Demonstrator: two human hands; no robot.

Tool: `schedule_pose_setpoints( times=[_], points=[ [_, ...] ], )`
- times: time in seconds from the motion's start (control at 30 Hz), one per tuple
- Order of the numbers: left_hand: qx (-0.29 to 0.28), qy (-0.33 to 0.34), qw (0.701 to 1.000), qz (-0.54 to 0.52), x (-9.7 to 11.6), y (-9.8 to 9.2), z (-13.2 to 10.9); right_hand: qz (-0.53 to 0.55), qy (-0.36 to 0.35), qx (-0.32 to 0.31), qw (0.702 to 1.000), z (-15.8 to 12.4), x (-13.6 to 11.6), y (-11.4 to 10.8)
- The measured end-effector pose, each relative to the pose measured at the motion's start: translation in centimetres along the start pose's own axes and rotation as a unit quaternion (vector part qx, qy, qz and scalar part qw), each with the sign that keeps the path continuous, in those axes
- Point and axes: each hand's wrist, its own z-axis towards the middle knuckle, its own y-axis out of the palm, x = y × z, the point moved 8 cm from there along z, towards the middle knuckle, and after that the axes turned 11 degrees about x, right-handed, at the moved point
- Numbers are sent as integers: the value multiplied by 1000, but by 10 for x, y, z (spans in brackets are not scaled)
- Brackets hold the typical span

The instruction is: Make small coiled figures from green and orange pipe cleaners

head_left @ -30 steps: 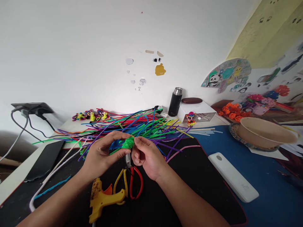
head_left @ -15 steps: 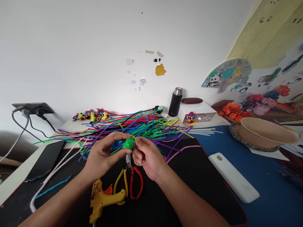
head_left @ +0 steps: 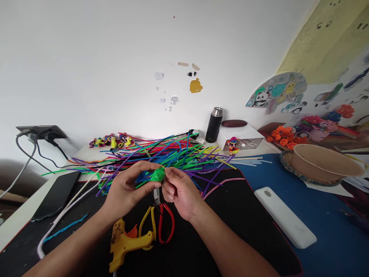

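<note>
A small coil of green pipe cleaner is held up over the black mat. My left hand pinches it between thumb and forefinger, top and bottom. My right hand is closed at the coil's right edge, its thumb and forefinger pressed together there; whatever lies between those fingertips is mostly hidden. Below the hands lie scissors with one yellow and one red handle, their blades partly covered. A yellow glue gun rests beside them, to the left.
Behind the hands spreads a heap of coloured pipe cleaners. A phone and a white cable lie left, a white power bank right. A black flask, a white box and a beige bowl stand farther back.
Almost nothing differs. The green coil appears very slightly turned between my fingers; both hands stay in place, and the whole view has shifted by a few pixels.
</note>
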Motion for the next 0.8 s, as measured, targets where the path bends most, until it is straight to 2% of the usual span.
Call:
schedule_pose_setpoints(
  times=[0.8],
  points=[
    [-7, -6, 1000, 17, -1, 2, 0, -10, 2, 15, 1000, 1, 3, -5]
  ],
)
